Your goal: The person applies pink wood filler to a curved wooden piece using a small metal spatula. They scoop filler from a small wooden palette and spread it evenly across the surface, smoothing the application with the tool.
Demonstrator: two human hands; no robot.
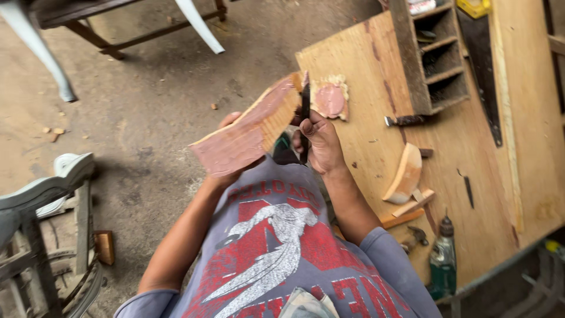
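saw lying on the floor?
No, the hand saw lies on the plywood bench top, beside the small wooden shelf box.

- A thick wooden block (pixel 247 126), reddish on its flat face with a pale yellow edge, is held up tilted above the person's lap, its upper end near the workbench corner.
- A slim dark chisel (pixel 305 118) stands almost upright against the block's upper end.

I've got the wood slab (pixel 247 132) up in my left hand (pixel 226 171), right hand (pixel 321 144) just right of it gripping a chisel (pixel 305 115). Further right on the surface (pixel 365 70): shelf box (pixel 432 56), saw (pixel 482 70), curved offcut (pixel 405 175), drill (pixel 442 256) near the edge.
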